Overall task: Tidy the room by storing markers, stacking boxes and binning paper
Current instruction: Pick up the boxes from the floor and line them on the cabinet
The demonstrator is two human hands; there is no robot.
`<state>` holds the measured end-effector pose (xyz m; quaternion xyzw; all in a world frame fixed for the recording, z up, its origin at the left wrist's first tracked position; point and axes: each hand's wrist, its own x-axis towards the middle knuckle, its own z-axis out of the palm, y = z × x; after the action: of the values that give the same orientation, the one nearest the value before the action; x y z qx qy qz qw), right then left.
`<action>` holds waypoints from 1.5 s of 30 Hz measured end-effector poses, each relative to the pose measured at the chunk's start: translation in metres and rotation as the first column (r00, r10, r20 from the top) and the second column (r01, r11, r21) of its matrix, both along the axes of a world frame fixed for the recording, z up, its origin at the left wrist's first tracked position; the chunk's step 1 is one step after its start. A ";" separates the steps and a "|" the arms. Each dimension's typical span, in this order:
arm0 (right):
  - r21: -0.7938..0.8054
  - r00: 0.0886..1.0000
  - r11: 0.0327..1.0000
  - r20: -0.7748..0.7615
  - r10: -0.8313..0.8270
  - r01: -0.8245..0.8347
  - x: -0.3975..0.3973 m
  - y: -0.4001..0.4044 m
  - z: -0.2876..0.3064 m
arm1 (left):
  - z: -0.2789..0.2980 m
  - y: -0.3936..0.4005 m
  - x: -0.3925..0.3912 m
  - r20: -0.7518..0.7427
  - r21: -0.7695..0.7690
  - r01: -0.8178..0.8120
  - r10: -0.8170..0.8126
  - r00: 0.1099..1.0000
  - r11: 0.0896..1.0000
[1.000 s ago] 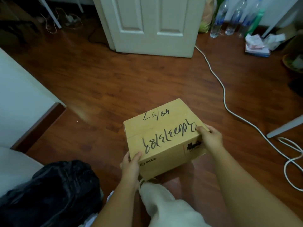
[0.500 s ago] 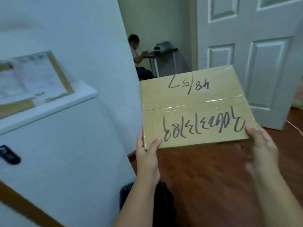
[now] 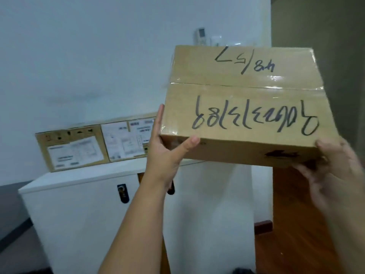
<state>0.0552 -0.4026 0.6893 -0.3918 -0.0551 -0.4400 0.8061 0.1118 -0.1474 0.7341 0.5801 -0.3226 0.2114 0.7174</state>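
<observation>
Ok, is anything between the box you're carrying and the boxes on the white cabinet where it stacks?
Nothing visible blocks it. The cardboard box, held by the left hand and right hand, is raised higher than the labelled boxes on the white cabinet, with only open air between; their tops look bare.

A white cabinet (image 3: 83,210) stood at lower left, a black lock (image 3: 122,193) on its front. A remote (image 3: 201,35) hung on the white wall (image 3: 79,56) at upper centre. Wooden floor (image 3: 286,244) showed at lower right.
</observation>
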 end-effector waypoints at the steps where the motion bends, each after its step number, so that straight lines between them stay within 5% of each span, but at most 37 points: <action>1: -0.073 0.999 0.997 0.019 0.028 -0.026 -0.013 0.004 -0.003 | 0.008 0.020 0.004 0.027 -0.011 -0.032 0.032 0.999 0.999; 6: -0.356 0.995 0.930 0.015 0.100 -0.088 -0.003 0.067 0.028 | 0.032 0.090 0.017 0.068 -0.097 -0.090 0.096 0.993 0.991; 11: -0.471 0.993 0.878 0.036 0.113 -0.083 0.021 0.125 0.054 | 0.053 0.160 0.038 0.067 -0.181 -0.107 0.121 0.990 0.978; 31: -0.590 0.993 0.799 -0.055 0.104 -0.116 0.126 0.317 0.101 | 0.105 0.371 0.138 -0.063 -0.097 -0.131 0.125 0.990 0.987; 33: -0.591 0.996 0.801 -0.061 0.072 -0.094 0.132 0.325 0.102 | 0.110 0.375 0.151 -0.043 -0.065 -0.192 0.190 0.981 0.979; 36: -0.615 0.999 0.787 -0.052 0.015 -0.043 0.133 0.340 0.113 | 0.111 0.376 0.171 0.007 0.006 -0.511 0.511 0.859 0.859; 39: -0.694 1.000 0.720 -0.027 -0.004 -0.016 0.140 0.368 0.127 | 0.105 0.366 0.176 0.099 0.115 -0.664 0.656 0.748 0.739; 45: -0.952 0.992 0.277 -0.129 0.014 -0.127 0.166 0.416 0.147 | 0.082 0.350 0.161 0.166 0.082 -0.535 0.518 0.839 0.841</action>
<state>0.2211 0.0133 0.8361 -0.8141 -0.2871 -0.2637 0.4303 0.2727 0.2021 0.8162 0.6743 -0.2118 0.4192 0.5699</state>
